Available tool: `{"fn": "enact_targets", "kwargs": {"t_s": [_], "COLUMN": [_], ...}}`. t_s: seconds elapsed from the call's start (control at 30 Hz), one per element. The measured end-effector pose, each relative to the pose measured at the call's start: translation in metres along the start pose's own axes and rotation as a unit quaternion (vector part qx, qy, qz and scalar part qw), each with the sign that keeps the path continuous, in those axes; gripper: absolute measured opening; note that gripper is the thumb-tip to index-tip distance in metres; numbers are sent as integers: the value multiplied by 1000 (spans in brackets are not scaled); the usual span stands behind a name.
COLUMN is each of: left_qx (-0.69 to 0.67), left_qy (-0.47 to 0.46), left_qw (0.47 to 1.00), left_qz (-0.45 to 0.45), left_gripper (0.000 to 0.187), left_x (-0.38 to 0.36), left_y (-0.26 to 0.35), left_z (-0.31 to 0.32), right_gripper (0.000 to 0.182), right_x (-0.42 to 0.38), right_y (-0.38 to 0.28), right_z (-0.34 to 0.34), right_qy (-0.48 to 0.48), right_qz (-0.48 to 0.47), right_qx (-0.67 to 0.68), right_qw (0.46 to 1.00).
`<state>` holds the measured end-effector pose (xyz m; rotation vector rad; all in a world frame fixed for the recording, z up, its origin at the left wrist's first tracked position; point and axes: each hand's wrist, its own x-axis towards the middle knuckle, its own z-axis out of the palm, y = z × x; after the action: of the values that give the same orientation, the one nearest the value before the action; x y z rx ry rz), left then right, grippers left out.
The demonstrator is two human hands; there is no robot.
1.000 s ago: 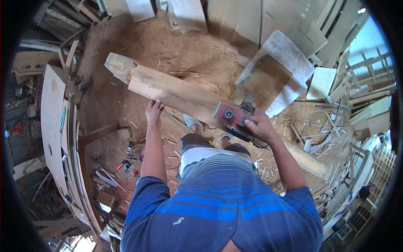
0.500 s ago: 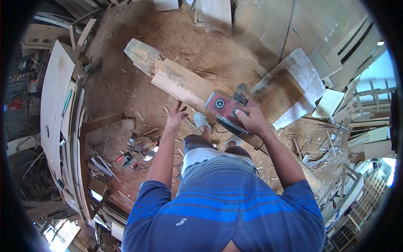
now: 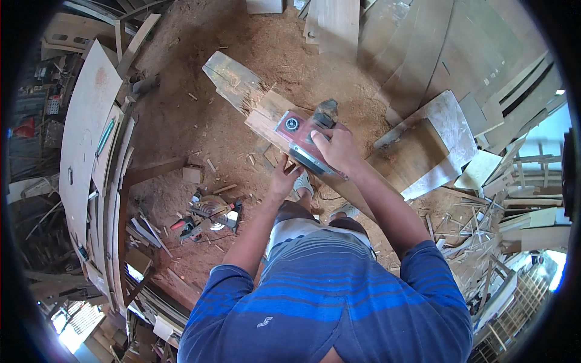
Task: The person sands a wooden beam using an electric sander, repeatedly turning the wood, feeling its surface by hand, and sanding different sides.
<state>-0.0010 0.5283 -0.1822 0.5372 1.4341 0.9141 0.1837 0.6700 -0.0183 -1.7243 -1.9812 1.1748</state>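
My right hand [image 3: 339, 148] is wrapped around the handle of a red electric planer [image 3: 295, 127] with a round dial on its front and a dark chute on its far side. The planer rests on top of a long wooden board [image 3: 266, 115], close to the board's left end. Just below the planer's front, my left hand [image 3: 285, 180] reaches up to the board's near edge with fingers apart. Beneath this board, a weathered plank [image 3: 233, 75] with a splintered patch sticks out at the far left.
A circular saw [image 3: 212, 215] lies on the sawdust-covered floor left of my feet. Tall panels [image 3: 88, 121] lean along the left side. Plywood sheets [image 3: 454, 139] stand at the right, with wood scraps [image 3: 466, 224] strewn below them.
The planer has slid leftward along the board towards its far end, with my right hand on it. My left hand has shifted right, closer to the planer. The view has moved slightly.
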Motion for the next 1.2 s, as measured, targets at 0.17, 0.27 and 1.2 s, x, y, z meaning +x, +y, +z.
{"fn": "enact_targets", "kwargs": {"t_s": [0.17, 0.27, 1.2], "left_qx": [183, 214, 239], "left_qy": [47, 70, 111], "left_qw": [982, 972, 963], "left_qz": [12, 59, 58], "left_gripper": [119, 123, 111], "left_x": [-5, -3, -13], "left_y": [3, -8, 11], "left_z": [19, 21, 31], "right_gripper": [60, 51, 52], "right_x": [38, 62, 52], "right_y": [-20, -33, -38], "right_z": [26, 42, 16], "right_qy": [8, 11, -1], "right_qz": [-13, -5, -103], "right_qx": [13, -11, 314], "right_qw": [1000, 1000, 944]}}
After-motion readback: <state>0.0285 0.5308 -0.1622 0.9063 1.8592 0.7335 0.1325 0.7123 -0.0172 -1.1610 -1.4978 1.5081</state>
